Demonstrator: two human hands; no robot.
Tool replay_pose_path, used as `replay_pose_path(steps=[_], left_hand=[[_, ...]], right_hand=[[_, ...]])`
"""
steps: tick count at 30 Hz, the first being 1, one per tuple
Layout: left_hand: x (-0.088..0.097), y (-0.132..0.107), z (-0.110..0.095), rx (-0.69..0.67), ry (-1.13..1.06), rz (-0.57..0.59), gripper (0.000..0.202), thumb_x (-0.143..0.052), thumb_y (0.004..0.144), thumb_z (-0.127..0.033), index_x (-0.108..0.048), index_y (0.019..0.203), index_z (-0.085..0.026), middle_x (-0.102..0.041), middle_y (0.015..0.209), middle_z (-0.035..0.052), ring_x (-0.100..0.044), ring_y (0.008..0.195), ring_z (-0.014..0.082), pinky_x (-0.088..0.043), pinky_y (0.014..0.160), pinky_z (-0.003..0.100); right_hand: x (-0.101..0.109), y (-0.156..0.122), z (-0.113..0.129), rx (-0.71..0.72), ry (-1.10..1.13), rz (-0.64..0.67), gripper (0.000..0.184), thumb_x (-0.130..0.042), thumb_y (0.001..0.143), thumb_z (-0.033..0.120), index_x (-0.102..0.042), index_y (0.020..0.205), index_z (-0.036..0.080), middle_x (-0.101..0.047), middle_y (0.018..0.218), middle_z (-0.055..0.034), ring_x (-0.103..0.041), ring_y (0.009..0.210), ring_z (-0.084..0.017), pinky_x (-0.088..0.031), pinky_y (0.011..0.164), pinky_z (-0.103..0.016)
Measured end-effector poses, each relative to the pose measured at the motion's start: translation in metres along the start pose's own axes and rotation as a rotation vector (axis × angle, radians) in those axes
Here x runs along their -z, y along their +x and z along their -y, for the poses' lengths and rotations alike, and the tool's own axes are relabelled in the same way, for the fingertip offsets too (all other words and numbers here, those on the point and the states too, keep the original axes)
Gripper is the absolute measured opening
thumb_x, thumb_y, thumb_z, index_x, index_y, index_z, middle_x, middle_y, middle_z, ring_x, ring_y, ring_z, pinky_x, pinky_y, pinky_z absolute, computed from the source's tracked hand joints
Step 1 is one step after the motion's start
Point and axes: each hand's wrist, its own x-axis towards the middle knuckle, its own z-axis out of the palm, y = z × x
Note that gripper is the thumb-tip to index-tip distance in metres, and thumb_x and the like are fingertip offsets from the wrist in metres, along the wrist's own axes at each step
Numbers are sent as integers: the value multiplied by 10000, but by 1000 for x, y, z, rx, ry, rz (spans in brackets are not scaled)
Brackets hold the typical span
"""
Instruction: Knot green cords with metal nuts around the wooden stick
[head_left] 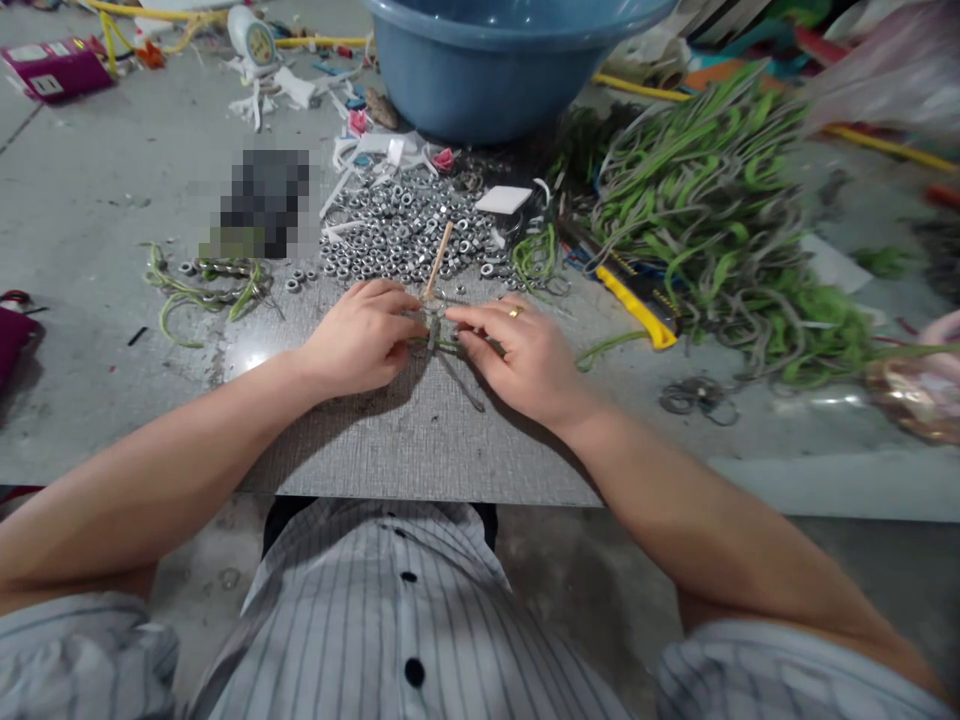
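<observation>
My left hand (364, 335) and my right hand (521, 355) meet over a grey textured mat (420, 440) on the table. Both have their fingers pinched together on a green cord with metal nuts (435, 335) threaded on it. A thin wooden stick (439, 260) stands tilted up from between my fingertips. A ring is on my right hand. Just beyond my hands lies a pile of loose steel nuts (397, 235).
A large heap of green and grey cords (720, 200) fills the right side, with a yellow utility knife (637, 300) beside it. A blue plastic basin (495, 60) stands at the back. Finished nut-strung cords (210, 280) lie at the left. The table's front edge runs near my body.
</observation>
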Motion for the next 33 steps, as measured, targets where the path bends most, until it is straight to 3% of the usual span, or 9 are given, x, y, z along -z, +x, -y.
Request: replay_pose_path(steps=[6, 16, 33], left_hand=[[1, 0, -1, -11, -14, -19, 339, -473, 786, -184, -739, 995, -158, -691, 1131, 114, -568, 1160, 315, -463, 968, 485], [0, 0, 1, -15, -16, -34, 300, -485, 814, -244, -728, 971, -167, -692, 1120, 98, -565, 1163, 302, -452, 973, 461], [3, 1, -2, 8, -34, -13, 272, -493, 809, -242, -725, 921, -153, -697, 1102, 113, -567, 1152, 306, -450, 971, 465]], right_hand=[[-4, -2, 15, -21, 20, 109, 267, -493, 949, 252, -672, 1138, 193, -750, 957, -70, -644, 901, -227, -510, 823, -381], [-7, -5, 9, 31, -39, 204, 320, -511, 952, 362, -668, 1157, 173, -749, 868, -79, -636, 816, -229, -462, 789, -377], [-10, -3, 10, 45, -64, 193, 386, -454, 971, 415, -647, 1216, 187, -704, 767, -57, -620, 805, -221, -432, 777, -358]])
